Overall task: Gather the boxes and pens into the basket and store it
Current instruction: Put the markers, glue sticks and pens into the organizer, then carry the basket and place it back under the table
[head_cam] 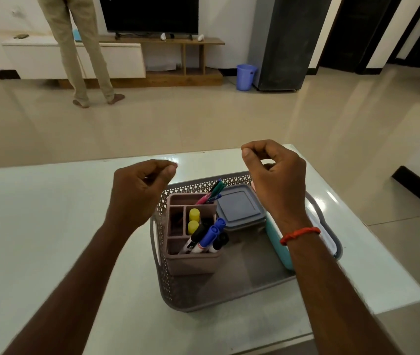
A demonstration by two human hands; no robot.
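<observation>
A grey perforated basket sits on the white table. Inside it a brown divided pen holder stands at the left, holding several markers with blue, black and yellow caps. A grey-lidded box lies at the back, and a teal box rests along the right side, partly hidden by my right forearm. My left hand hovers above the basket's left rim with fingers curled and nothing in it. My right hand hovers above the back right corner, also curled and holding nothing.
A person in beige trousers stands on the floor by a white TV cabinet. A blue bucket sits beside a dark tall cabinet. The table's right edge is close to the basket.
</observation>
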